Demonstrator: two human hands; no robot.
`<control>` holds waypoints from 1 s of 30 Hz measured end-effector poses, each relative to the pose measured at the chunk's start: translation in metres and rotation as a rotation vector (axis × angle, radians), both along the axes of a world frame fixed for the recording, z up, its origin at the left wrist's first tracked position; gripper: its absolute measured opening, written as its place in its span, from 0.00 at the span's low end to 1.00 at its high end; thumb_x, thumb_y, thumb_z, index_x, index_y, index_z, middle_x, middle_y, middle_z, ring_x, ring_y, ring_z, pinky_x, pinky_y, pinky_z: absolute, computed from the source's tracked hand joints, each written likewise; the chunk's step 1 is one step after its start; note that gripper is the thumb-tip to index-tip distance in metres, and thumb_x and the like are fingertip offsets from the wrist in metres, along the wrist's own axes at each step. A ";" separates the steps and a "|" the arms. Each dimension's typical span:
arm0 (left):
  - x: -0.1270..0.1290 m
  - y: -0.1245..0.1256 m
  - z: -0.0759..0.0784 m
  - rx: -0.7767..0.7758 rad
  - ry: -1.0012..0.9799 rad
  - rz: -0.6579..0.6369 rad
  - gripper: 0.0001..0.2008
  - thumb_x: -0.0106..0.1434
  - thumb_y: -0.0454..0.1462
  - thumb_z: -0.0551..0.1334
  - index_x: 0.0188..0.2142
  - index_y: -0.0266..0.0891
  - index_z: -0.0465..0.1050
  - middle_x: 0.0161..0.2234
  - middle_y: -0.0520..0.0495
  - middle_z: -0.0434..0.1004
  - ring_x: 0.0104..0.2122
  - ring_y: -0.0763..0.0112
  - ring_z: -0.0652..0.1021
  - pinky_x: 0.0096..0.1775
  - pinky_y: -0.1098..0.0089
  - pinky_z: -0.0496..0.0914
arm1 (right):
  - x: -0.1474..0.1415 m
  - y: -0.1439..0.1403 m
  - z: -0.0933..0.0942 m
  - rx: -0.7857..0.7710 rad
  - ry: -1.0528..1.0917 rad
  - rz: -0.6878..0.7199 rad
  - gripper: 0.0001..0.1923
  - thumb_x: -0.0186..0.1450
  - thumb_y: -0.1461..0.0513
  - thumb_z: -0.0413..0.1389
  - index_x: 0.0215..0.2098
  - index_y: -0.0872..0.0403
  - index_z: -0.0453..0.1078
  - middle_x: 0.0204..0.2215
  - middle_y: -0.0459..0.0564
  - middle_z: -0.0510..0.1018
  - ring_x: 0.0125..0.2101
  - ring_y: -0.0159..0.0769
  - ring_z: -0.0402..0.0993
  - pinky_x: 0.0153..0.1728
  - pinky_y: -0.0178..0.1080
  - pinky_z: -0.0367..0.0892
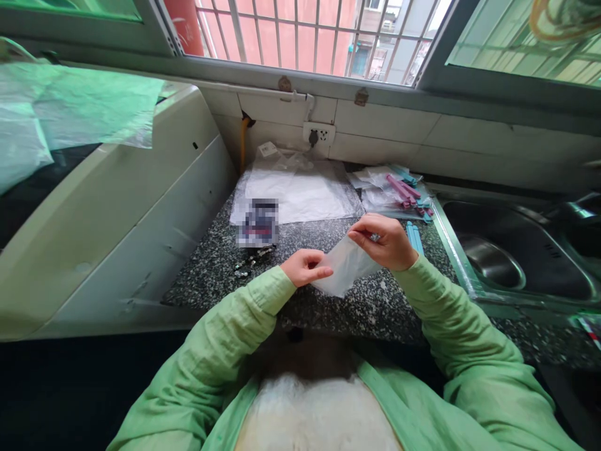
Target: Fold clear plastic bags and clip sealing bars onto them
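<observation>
We hold a small clear plastic bag between both hands, above the speckled granite counter and just in front of our chest. The bag is thin, milky-translucent and flat, and looks limp and slightly creased; we cannot tell whether anything is inside it. Our left hand pinches its lower left edge with thumb and fingers closed on the film, and our right hand grips its upper right corner, fingers curled tight around it.

We count one bag in hand. Behind it lies a single stack of larger clear bags flat on the counter against the tiled wall. To the right sits a heap of sealing clips, pink and blue; we make out several of each but cannot give an exact count. Two more blue clips lie just beside our right hand. One steel sink adjoins the counter on the right.

A dark packet rests on the counter left of the bag, its face blurred, so no writing can be read.
</observation>
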State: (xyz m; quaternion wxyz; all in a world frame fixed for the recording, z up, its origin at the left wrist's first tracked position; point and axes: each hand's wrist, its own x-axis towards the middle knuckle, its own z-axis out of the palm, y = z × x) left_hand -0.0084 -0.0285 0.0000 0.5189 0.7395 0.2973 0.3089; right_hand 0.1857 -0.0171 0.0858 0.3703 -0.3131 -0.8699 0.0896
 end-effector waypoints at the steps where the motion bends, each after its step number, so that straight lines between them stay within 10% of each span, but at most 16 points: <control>1: 0.001 0.000 0.000 0.027 -0.011 0.010 0.24 0.52 0.53 0.57 0.21 0.32 0.67 0.20 0.53 0.59 0.22 0.77 0.63 0.24 0.74 0.59 | -0.001 0.000 0.000 0.007 -0.013 0.003 0.08 0.60 0.62 0.52 0.24 0.55 0.67 0.17 0.44 0.67 0.20 0.26 0.60 0.23 0.33 0.60; 11: 0.003 0.000 0.000 0.065 -0.006 0.011 0.26 0.53 0.54 0.54 0.18 0.32 0.67 0.18 0.51 0.61 0.21 0.77 0.64 0.24 0.74 0.60 | -0.003 0.002 -0.004 0.049 -0.041 0.006 0.09 0.60 0.62 0.51 0.23 0.56 0.67 0.17 0.44 0.68 0.20 0.26 0.60 0.23 0.33 0.59; 21: 0.015 0.017 0.013 -0.255 -0.023 -0.047 0.26 0.44 0.56 0.60 0.18 0.33 0.64 0.16 0.55 0.58 0.20 0.80 0.60 0.23 0.75 0.56 | 0.011 0.016 -0.010 -0.047 0.069 -0.107 0.09 0.59 0.60 0.53 0.23 0.56 0.68 0.19 0.45 0.70 0.21 0.26 0.61 0.22 0.33 0.60; 30: 0.010 0.013 0.009 -0.054 -0.047 -0.004 0.23 0.49 0.54 0.59 0.19 0.33 0.65 0.17 0.54 0.57 0.20 0.79 0.60 0.22 0.75 0.56 | 0.004 0.006 -0.006 -0.096 0.070 -0.057 0.08 0.58 0.61 0.54 0.23 0.56 0.69 0.19 0.45 0.71 0.21 0.25 0.63 0.23 0.31 0.61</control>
